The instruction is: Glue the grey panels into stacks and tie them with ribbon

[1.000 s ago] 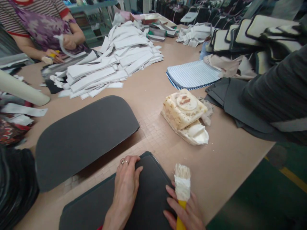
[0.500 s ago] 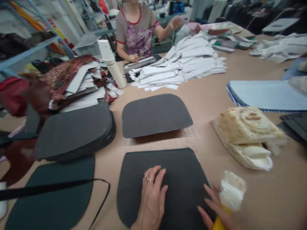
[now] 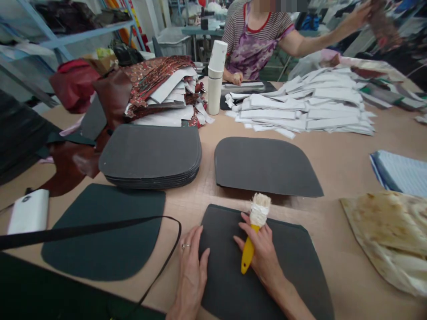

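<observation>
A dark grey rounded panel (image 3: 227, 275) lies flat in front of me at the table's near side. My left hand (image 3: 191, 269) rests along its left edge, fingers stretched out and holding nothing. A flat brush with a yellow handle (image 3: 247, 258) and whitish, caked bristles is tucked in my right hand (image 3: 263, 251). That hand lies over the upper middle of the panel, its fingertips on or close to the surface, the bristles pointing away from me. Just beyond is a second grey panel (image 3: 263, 164), its near edge slightly raised off the table.
Left stand a stack of grey panels (image 3: 150, 151), a dark green panel (image 3: 110, 240) crossed by a black strap (image 3: 83, 229), and a white box-like object (image 3: 29, 211). A white cylinder (image 3: 215, 91) and white strips (image 3: 300, 106) are farther back. A crusted pouch (image 3: 380, 231) lies right. A co-worker (image 3: 248, 49) stands opposite.
My left hand has gone from the panel's middle to its left edge. My right hand, with the brush, has come from the right edge onto the panel. The view has swung left.
</observation>
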A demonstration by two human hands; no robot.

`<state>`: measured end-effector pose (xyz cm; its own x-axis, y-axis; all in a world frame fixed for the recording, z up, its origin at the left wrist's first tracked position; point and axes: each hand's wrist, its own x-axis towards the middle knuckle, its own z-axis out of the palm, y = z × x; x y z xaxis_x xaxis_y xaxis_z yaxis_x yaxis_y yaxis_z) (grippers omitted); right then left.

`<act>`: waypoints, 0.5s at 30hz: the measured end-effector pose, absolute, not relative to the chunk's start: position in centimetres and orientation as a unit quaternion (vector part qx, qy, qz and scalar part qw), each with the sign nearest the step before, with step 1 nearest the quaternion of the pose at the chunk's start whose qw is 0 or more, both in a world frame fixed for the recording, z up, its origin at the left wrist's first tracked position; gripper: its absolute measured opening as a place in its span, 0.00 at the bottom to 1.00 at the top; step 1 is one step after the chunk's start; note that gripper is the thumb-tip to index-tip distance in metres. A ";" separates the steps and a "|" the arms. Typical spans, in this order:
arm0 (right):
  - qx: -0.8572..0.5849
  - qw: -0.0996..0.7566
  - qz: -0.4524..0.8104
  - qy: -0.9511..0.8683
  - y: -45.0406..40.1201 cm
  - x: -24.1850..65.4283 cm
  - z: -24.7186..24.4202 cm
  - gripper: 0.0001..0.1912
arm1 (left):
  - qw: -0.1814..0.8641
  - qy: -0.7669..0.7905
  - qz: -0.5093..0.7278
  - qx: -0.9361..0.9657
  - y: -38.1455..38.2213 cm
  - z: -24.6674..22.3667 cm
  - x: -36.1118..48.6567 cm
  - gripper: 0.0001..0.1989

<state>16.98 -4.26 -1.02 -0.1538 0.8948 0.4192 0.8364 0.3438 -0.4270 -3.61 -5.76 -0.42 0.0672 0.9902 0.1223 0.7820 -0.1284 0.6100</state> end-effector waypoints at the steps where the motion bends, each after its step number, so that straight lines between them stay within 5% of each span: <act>1: -0.567 0.302 0.049 -0.765 -4.1 16.7 -1.4 0.14 | 0.199 0.629 0.258 0.705 -5.8 -0.6 -3.8 0.21; 15: -0.579 0.292 0.046 -0.759 -6.4 16.8 -3.1 0.16 | 0.186 0.490 0.131 0.842 -3.5 1.1 0.8 0.31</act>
<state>16.76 -6.43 -3.12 -0.1575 0.9070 0.3906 0.8531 0.3242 -0.4088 0.78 -3.52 1.08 0.4858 0.8732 0.0384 0.7760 -0.4511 0.4409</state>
